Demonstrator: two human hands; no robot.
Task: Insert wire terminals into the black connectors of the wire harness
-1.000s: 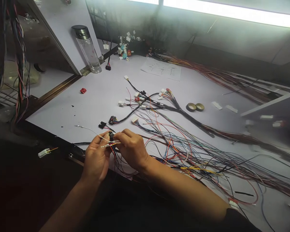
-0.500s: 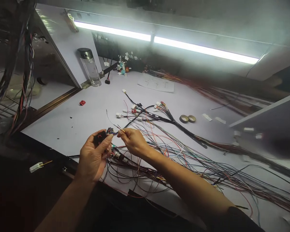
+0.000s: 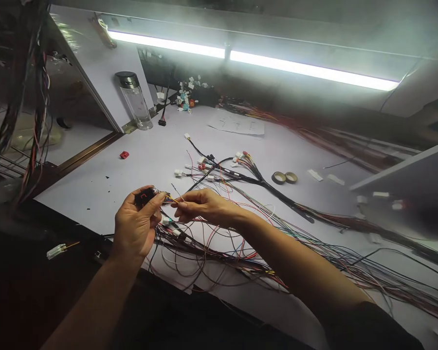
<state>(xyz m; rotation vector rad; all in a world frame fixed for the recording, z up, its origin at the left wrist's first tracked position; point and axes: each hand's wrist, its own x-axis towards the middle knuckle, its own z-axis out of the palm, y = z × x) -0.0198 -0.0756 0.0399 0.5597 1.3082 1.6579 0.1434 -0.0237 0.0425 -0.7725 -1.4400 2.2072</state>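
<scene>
Plug (image 3: 141, 197) sits gripped between thumb and curled fingers of my left hand (image 3: 134, 224); my right hand (image 3: 209, 206), nearly closed, pinches a yellow wire (image 3: 173, 199) just beside it. Pushed crookedly, that thin wire could buckle.

Along the near side of the flat white table (image 3: 149, 155), a plain black fabric sleeve (image 3: 374, 325) ends near the right elbow (image 3: 350, 291), and both forearms (image 3: 288, 253) and hands (image 3: 135, 226) are bare.
</scene>
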